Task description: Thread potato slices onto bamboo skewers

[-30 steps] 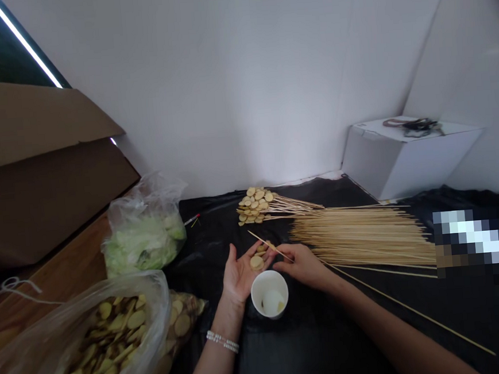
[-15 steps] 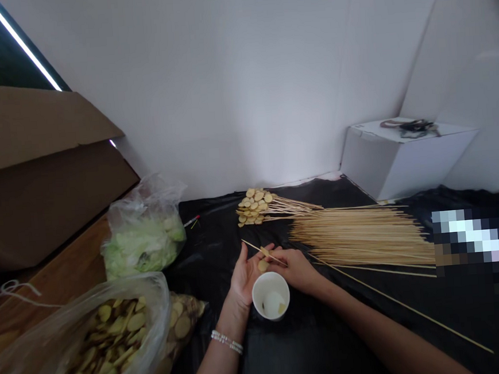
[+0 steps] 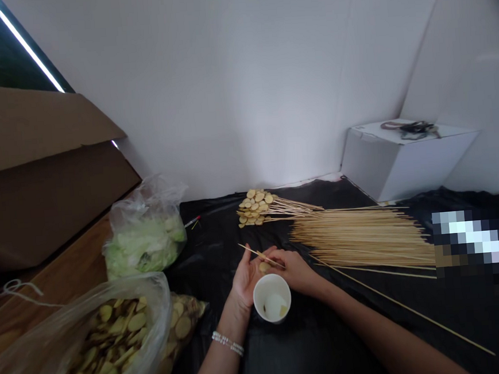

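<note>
My left hand (image 3: 247, 276) is palm up with its fingers apart, and a round pale slice (image 3: 264, 267) lies on it. My right hand (image 3: 294, 270) is closed on a thin wooden stick (image 3: 251, 249), which slants up to the left over the left palm with a slice on it. Just below both hands stands a white cup (image 3: 272, 299) with a little pale matter inside. Beyond them lies a pile of skewered slices (image 3: 254, 205), beside many bare sticks (image 3: 361, 236) on the right.
An open plastic bag of slices (image 3: 115, 341) is at the lower left, with another bag (image 3: 183, 322) beside it. Behind them sits a bag of green leaves (image 3: 146, 247). A cardboard box (image 3: 46, 191) is far left, a white box (image 3: 407, 157) back right. One long stick (image 3: 414, 306) lies alone.
The held stick has tilted flatter, its left tip dropping slightly and shifting left. The slice on it has moved a little left and down. Both hands have hardly moved.
</note>
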`<state>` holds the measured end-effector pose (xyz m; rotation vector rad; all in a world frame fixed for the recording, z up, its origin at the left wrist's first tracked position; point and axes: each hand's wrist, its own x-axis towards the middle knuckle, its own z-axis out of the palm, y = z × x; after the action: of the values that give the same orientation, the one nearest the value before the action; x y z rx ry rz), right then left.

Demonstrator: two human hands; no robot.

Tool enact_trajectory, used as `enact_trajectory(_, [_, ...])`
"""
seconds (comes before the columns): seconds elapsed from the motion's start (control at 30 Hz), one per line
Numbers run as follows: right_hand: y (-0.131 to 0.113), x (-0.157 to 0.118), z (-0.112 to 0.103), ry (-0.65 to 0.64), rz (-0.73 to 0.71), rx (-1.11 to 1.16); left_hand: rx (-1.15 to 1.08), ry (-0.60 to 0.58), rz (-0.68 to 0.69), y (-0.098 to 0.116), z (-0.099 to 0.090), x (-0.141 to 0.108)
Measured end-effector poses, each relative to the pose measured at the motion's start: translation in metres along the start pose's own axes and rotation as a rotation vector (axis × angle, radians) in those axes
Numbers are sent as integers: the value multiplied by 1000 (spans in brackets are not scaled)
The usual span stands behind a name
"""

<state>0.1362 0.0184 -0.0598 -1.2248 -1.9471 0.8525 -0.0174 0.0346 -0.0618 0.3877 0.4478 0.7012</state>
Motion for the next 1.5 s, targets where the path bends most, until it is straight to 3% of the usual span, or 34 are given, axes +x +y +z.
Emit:
enact_trajectory(0.4, [10,3,1,90,-14,-24,-36,-32,-13,-4,4,1])
enact_trajectory(0.57, [4,3,-2,116,-8,64,-39,-46,-3,-2,1,1])
enact_trajectory(0.8, [7,5,-1,88,122,277,-40,-5,4,-3,4,-1])
enact_trajectory(0.97, [8,4,-3,226,103,175,-21,26,5,-6,3,2])
enact_trajectory(1.07, [10,5,-6,247,98,165,-23,81,45,-4,1,2])
enact_trajectory(1.27, [11,6,-7,162,124,212,45,335,190,-4,2,0])
enact_trajectory(1.5, [9,5,-6,153,111,234,63,417,298,-8,1,3])
